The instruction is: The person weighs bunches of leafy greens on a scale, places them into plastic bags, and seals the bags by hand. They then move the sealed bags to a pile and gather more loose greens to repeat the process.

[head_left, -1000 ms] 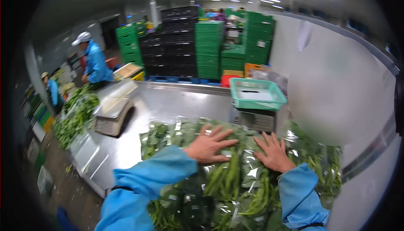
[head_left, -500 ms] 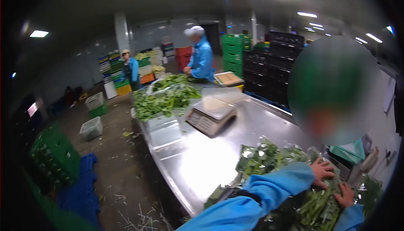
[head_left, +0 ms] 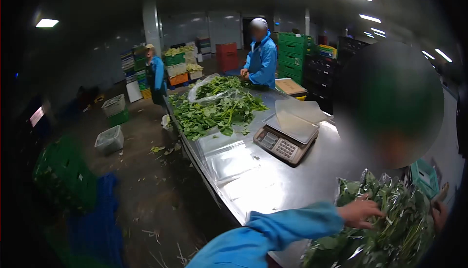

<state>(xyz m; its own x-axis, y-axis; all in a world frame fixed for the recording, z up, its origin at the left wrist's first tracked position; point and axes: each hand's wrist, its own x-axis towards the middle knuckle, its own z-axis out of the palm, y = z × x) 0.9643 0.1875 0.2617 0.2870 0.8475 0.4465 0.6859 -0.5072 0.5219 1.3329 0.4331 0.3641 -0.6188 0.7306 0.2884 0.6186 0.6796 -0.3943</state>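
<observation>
Clear plastic bags of leafy green stems (head_left: 385, 219) lie in a heap at the near right corner of the metal table. My left hand (head_left: 361, 212) rests over the bagged greens with its fingers stretched out, palm down. At the far right edge of the heap, part of my right hand (head_left: 440, 214) shows beside the bags; its fingers are dim and mostly hidden. A digital scale (head_left: 287, 141) stands on the table beyond, with a plastic sheet (head_left: 297, 114) on its pan. Flat clear bags (head_left: 231, 161) lie left of it.
Loose leafy greens (head_left: 219, 112) are piled at the table's far end, where a person in a blue jacket (head_left: 263, 60) stands. Another person (head_left: 157, 75) is farther left. Green crates (head_left: 63, 175) and a blue pallet (head_left: 100, 214) stand on the floor. A teal crate (head_left: 424, 176) sits at right.
My view has turned left. My left hand has shifted slightly on the bagged greens, and my right hand has moved from atop the bags to their right side.
</observation>
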